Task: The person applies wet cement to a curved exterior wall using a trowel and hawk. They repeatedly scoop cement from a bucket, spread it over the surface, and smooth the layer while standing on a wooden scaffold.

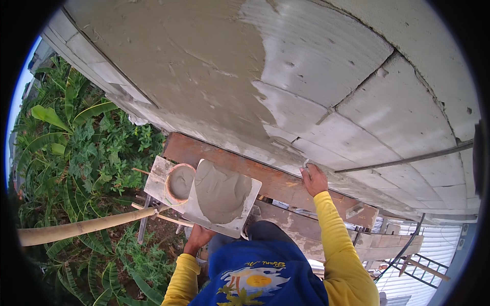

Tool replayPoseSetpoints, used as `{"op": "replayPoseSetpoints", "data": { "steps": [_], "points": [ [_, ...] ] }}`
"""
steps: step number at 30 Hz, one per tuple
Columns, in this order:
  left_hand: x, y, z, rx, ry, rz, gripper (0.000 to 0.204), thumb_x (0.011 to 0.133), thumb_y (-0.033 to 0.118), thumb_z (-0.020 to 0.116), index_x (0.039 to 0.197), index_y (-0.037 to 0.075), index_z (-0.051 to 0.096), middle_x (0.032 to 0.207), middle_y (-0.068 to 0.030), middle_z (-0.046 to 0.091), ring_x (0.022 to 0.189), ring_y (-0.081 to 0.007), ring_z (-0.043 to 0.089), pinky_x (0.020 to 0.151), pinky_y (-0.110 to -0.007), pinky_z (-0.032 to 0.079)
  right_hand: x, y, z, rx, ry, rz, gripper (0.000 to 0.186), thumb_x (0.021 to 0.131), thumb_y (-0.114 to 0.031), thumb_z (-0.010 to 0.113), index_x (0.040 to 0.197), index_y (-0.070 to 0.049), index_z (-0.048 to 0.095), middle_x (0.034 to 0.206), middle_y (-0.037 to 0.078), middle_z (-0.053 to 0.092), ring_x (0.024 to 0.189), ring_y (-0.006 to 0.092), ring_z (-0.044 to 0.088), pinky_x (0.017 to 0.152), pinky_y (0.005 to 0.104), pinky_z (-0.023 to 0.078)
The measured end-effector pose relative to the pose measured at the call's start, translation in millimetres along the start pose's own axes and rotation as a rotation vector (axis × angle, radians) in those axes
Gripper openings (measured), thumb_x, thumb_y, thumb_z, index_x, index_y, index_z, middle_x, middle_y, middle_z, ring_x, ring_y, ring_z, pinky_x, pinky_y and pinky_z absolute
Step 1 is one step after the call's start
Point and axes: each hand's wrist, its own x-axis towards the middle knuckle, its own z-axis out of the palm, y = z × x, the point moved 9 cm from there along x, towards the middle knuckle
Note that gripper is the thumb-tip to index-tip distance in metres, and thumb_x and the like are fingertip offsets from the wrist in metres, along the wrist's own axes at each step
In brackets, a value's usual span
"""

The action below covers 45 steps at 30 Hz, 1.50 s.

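Observation:
My left hand (198,238) grips the near edge of a white mortar board (247,206), its fingers partly hidden below it. A thick heap of wet grey mortar (222,191) covers much of that board. On the other side, my right hand (314,179) is closed around the handle of a trowel (287,145), whose blade lies against the lower wall by the edge of the fresh plaster. Wet plaster (184,56) coats the left part of the block wall (352,92); pale bare blocks show to its right.
An orange-rimmed bucket (168,187) of mortar stands left of the board. Wooden scaffold planks (204,148) run along the wall, with a hand float (356,210) lying on one. A bamboo pole (92,228) crosses at left above green plants (66,168). A dark rod (403,163) crosses the wall at right.

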Motion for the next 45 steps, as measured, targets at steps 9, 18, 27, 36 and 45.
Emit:
{"op": "replayPoseSetpoints", "data": {
  "steps": [9,18,27,36,45],
  "points": [
    [-26.9,-24.4,-27.4,0.029,0.146,0.046,0.054,0.081,0.002,0.078,0.132,-0.002,0.063,0.117,-0.0100,0.071,0.101,-0.0212,0.065,0.088,-0.037,0.057,-6.9,-5.5,34.8,-0.100,-0.136,-0.040,0.040,0.102,-0.041,0.066,0.122,-0.006,0.067,0.115,0.020,0.071,0.104,0.0429,0.069,0.087,0.0528,0.056],
    [-27.6,6.2,-23.6,0.009,0.036,-0.176,0.031,0.088,0.011,0.072,0.116,-0.002,0.070,0.102,-0.0095,0.072,0.086,-0.0177,0.065,0.072,-0.035,0.056,21.1,-59.4,-25.8,0.042,0.063,-0.071,0.038,0.103,-0.036,0.067,0.122,-0.004,0.066,0.116,0.021,0.073,0.100,0.0452,0.070,0.083,0.0519,0.056],
    [-33.8,8.3,-22.8,-0.061,0.079,-0.151,0.019,0.087,0.010,0.069,0.102,-0.002,0.069,0.086,-0.0099,0.069,0.073,-0.0181,0.063,0.064,-0.035,0.052,20.5,-106.2,-121.5,0.260,0.185,-0.260,0.024,0.100,-0.019,0.072,0.113,0.001,0.068,0.102,0.020,0.072,0.085,0.0413,0.070,0.077,0.0441,0.055],
    [-36.4,-1.7,-27.1,0.057,0.238,0.155,0.033,0.089,0.014,0.073,0.116,-0.003,0.066,0.094,-0.0088,0.069,0.073,-0.0177,0.061,0.063,-0.035,0.052,22.9,-32.3,74.3,-0.262,-0.094,-0.087,0.040,0.104,-0.036,0.064,0.126,-0.003,0.067,0.116,0.020,0.071,0.106,0.0439,0.068,0.090,0.0518,0.057],
    [-37.8,34.7,-20.1,-0.033,0.056,0.013,0.050,0.089,0.017,0.076,0.133,-0.004,0.064,0.127,-0.0168,0.072,0.119,-0.0278,0.066,0.107,-0.040,0.051,46.3,-125.7,-85.4,0.210,0.146,-0.125,0.035,0.103,-0.033,0.069,0.117,-0.001,0.072,0.092,0.020,0.073,0.081,0.0368,0.071,0.075,0.0432,0.055]
  ]
}}
